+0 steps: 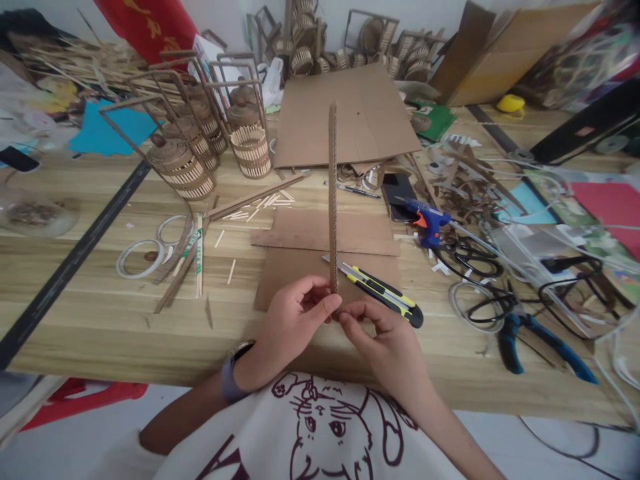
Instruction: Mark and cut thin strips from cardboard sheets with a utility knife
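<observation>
Head view: left fingers point(326, 308) pinch cardboard strip point(333, 193) (edge-on), room leftward.

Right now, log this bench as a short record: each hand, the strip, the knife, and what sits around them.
Left hand: pinching the strip's lower end
Right hand: thumb and finger close together beside that end; grip unclear
Strip: cardboard, corrugated edge toward the camera
Knife: on cardboard, blade out
Right side: glue gun, phone, pliers
Left side: baskets, loose sticks
</observation>
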Motion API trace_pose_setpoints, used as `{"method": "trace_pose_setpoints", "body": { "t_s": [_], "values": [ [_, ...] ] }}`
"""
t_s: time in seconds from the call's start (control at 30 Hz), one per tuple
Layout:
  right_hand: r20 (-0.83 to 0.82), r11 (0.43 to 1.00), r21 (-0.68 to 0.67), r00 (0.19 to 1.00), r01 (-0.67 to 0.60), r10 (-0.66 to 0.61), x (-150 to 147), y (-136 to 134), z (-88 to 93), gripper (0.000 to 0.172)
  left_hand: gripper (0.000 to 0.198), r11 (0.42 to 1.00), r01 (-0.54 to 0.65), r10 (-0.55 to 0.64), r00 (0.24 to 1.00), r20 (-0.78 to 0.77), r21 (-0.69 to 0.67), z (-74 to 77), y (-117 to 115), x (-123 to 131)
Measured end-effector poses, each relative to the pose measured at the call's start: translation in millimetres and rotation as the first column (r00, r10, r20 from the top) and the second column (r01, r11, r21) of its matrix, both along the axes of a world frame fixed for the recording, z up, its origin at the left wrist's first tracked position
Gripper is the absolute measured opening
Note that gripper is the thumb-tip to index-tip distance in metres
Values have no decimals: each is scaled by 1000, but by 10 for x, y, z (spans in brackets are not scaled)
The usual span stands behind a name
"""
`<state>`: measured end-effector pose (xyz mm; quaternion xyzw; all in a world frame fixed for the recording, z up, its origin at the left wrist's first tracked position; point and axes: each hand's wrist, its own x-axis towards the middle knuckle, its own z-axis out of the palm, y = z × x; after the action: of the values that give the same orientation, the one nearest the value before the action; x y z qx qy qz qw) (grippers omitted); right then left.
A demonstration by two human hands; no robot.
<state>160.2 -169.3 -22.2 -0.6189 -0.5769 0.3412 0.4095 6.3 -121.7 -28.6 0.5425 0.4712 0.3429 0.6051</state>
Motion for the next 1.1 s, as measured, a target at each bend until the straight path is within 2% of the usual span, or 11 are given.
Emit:
{"method": "trace_pose_setpoints", "body": {
  "t_s": [0.27, 0.87, 1.1],
  "values": [
    [80, 999, 29, 996, -30, 27, 14, -21, -4, 16, 26, 1000, 7, -7, 1000, 6, 3, 6, 6, 8],
    [107, 994, 45, 990, -101, 95, 26, -4, -39, 17, 26, 996, 50, -44, 996, 80, -67, 13, 24, 6],
    [124, 990, 39, 983, -138, 132, 25, -10, -55, 16, 34, 985, 123, -109, 987, 114, -125, -75, 68, 5]
  ]
}}
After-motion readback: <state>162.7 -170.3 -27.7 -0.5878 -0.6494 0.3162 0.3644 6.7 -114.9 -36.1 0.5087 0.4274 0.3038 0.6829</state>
